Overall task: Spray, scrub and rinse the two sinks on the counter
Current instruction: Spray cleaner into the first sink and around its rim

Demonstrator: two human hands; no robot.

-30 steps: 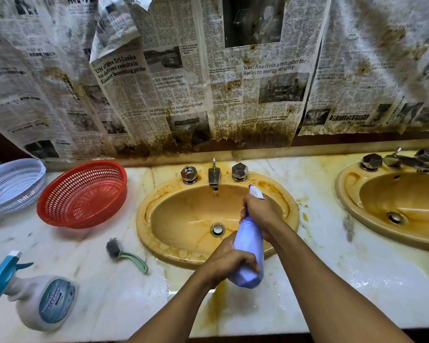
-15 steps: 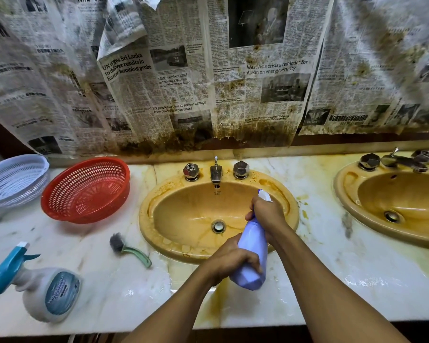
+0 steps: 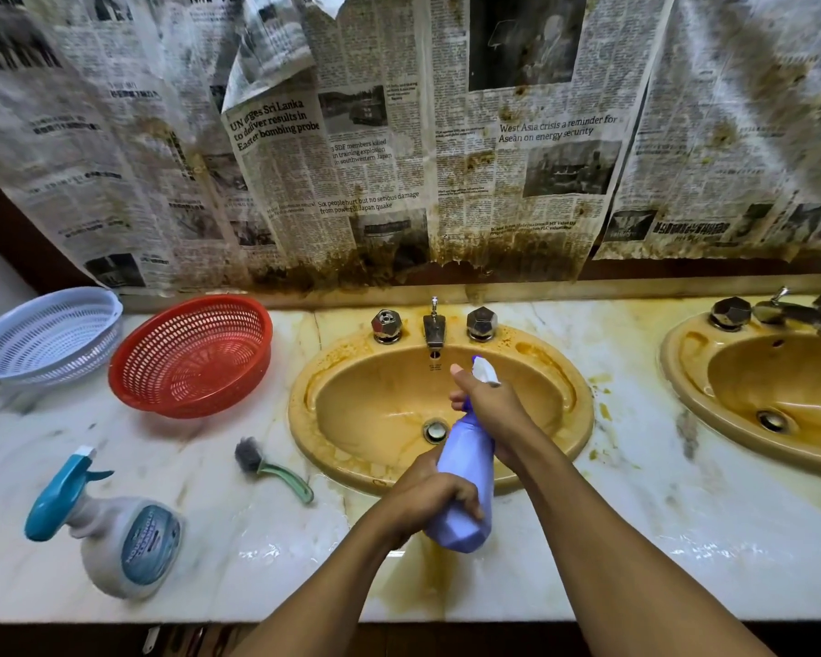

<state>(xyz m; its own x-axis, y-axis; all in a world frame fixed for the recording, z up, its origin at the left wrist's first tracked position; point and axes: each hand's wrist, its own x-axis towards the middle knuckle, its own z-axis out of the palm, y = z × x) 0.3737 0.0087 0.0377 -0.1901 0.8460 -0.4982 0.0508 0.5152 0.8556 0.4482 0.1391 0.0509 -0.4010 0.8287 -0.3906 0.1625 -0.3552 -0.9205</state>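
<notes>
A stained yellow sink (image 3: 366, 395) sits in the middle of the marble counter (image 3: 636, 514), with a second yellow sink (image 3: 712, 372) at the right edge. Over the near rim of the middle sink I hold a purple spray bottle (image 3: 465, 471) tilted toward the basin. My left hand (image 3: 427, 505) grips its base. My right hand (image 3: 489, 405) wraps the neck below the white nozzle (image 3: 484, 372), thumb raised. The nozzle points at the tap (image 3: 433, 327).
A small scrub brush with a green handle (image 3: 276, 469) lies left of the sink. A white and teal spray bottle (image 3: 115, 533) lies at the front left. A red basket (image 3: 195, 355) and a pale blue basket (image 3: 48, 334) stand at the back left. Stained newspaper (image 3: 399, 158) covers the wall.
My right hand and the bottle's nozzle have lifted slightly toward the tap, and the thumb has come up. The view has shifted a little. The left hand keeps its grip.
</notes>
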